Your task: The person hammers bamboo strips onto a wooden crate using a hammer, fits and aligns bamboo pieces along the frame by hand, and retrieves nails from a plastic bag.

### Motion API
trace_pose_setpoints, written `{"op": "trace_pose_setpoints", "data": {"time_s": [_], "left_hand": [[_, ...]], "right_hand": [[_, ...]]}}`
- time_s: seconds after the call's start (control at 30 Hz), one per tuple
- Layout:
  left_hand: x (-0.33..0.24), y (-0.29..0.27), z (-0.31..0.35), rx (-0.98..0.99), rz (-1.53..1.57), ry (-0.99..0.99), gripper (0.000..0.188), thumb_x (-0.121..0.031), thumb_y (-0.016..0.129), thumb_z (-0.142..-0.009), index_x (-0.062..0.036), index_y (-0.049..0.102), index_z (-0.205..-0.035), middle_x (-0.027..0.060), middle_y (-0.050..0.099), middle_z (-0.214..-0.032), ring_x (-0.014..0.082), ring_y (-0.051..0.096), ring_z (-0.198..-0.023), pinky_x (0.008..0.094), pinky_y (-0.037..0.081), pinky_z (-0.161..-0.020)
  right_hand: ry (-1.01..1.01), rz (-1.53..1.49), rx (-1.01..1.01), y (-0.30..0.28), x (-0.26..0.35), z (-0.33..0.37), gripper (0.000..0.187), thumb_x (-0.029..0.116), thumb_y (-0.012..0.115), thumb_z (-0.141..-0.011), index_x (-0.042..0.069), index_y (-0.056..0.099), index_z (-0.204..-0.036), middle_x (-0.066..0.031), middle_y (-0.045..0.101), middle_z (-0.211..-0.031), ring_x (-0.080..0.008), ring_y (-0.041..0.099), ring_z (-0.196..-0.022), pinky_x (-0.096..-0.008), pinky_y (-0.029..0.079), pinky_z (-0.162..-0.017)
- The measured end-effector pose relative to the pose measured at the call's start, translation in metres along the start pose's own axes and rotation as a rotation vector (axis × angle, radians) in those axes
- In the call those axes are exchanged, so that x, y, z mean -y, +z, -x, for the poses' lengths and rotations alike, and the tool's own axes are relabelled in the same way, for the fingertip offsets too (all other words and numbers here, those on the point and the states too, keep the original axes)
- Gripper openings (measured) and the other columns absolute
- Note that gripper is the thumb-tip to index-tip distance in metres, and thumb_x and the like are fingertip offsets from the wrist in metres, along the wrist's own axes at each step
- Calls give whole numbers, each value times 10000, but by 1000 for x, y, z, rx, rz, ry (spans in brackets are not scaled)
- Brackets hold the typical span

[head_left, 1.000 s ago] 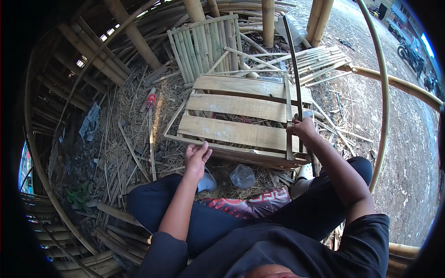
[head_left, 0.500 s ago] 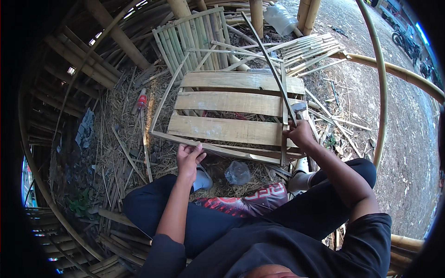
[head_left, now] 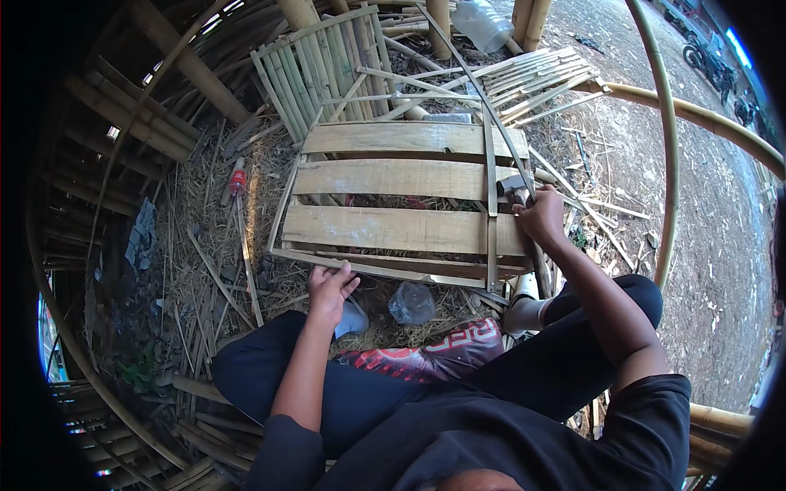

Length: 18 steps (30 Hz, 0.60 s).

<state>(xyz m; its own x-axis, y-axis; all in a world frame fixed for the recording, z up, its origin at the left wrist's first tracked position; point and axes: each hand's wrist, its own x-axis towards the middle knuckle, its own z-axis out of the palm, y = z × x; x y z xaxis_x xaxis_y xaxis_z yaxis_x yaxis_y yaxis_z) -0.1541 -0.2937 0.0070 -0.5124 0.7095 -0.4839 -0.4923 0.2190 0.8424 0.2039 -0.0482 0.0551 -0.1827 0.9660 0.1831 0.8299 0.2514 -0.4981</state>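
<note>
A slatted wooden crate-like frame (head_left: 352,227) lies in front of me, with broad pale planks running left to right and a narrow crosspiece (head_left: 491,196) near its right end. My left hand (head_left: 329,290) is at its near edge, fingers curled against the thin rail. At the right end my right hand (head_left: 542,217) is closed around the lower part of a long thin strip (head_left: 483,102), which slants up past the far side. A hammer (head_left: 513,183) shows its head beside this hand; its handle seems to be in the same grip, partly hidden by the fingers.
Beyond the frame stand a green bamboo slat panel (head_left: 311,78), a stack of split strips (head_left: 536,78) and a clear plastic jug (head_left: 483,24). A red-labelled bottle (head_left: 237,182) lies left. Near my feet are a clear plastic bag (head_left: 411,303) and a printed sack (head_left: 434,356). Bamboo poles surround me.
My right hand has moved right, off the crosspiece, taking the long strip's lower end towards the frame's right end. My left hand stays at the near rail. The whole view has shifted slightly.
</note>
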Motion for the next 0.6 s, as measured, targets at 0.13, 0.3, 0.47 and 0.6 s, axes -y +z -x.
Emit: {"op": "trace_pose_setpoints", "data": {"time_s": [0.13, 0.3, 0.47, 0.6], "left_hand": [[2, -1, -4, -1, 12, -4, 297, -72, 723, -924, -82, 528, -1148, 61, 646, -1079, 171, 664, -938, 335, 591, -795], [3, -2, -4, -1, 12, -13, 289, -70, 729, -920, -80, 525, -1124, 67, 645, -1068, 178, 667, -935, 335, 593, -791], [4, -1, -4, -14, 18, -4, 265, -45, 711, -925, -75, 532, -1119, 67, 650, -1060, 177, 672, -922, 343, 615, -784], [3, 5, -2, -11, 33, 5, 272, -21, 683, -935, -67, 530, -1154, 78, 649, -1089, 192, 680, -927, 360, 632, -794]], "right_hand": [[119, 107, 47, 14, -22, -8, 288, 199, 859, -699, -35, 702, -758, -255, 688, -787, -384, 696, -757, -469, 539, -702], [285, 129, 279, 9, -21, -9, 242, 156, 788, -694, -49, 707, -793, -266, 702, -832, -389, 717, -852, -463, 555, -790], [146, 110, 111, 1, -16, -11, 165, 150, 757, -716, 7, 693, -766, -241, 687, -795, -381, 703, -782, -465, 535, -703], [157, 36, 114, -11, -13, -17, 171, 146, 766, -725, 4, 678, -760, -231, 675, -741, -379, 686, -709, -463, 523, -682]]}}
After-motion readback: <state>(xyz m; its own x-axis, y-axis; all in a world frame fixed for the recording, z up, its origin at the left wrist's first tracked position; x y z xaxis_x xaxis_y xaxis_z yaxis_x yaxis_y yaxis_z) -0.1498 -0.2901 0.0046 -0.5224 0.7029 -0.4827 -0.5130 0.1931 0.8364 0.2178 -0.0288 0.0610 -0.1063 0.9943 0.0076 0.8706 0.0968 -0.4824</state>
